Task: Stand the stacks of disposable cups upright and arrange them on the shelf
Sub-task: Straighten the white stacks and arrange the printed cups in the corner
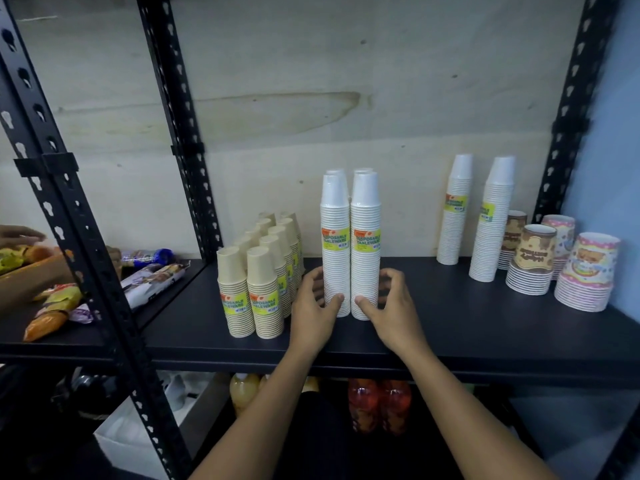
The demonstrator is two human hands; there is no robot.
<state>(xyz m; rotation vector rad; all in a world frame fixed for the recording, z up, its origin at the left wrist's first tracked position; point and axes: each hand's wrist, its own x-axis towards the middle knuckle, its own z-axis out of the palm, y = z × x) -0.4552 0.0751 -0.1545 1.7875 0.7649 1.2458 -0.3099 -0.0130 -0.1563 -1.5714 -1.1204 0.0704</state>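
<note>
At far left of the frame, beyond a black slotted upright (pixel 74 216), snack packets (pixel 52 308) lying on a neighbouring shelf, with another person's hand (pixel 19 234) reaching in at the left edge.

Left of centre on the black shelf (pixel 467 317), beige cup stacks (pixel 258 292) upright in two rows running back toward the wall, yellow-green labels facing forward.

At centre, tall white cup stacks (pixel 349 258) upright and touching side by side, two in front and two more just behind, only the tops of the rear pair showing. Left hand (pixel 313 311) curled around the base of the left front stack, thumb on its front, fingers wrapped round its left side. Right hand (pixel 389 306) mirrored on the right front stack, thumb pressed to the front near the bottom, fingers bent round the right side. Both hands gripping low, close to the shelf surface.

Right of centre, near the wall, two more white stacks (pixel 491 220) upright, a little apart from each other, labels midway up.

At far right, patterned cups: brown printed stacks (pixel 531 261) just beside the white ones, and pink printed stacks (pixel 588 271) at the right edge.

Lower centre, under the shelf, bottles of orange and red drink (pixel 377 403), partly hidden by the forearms.
</note>
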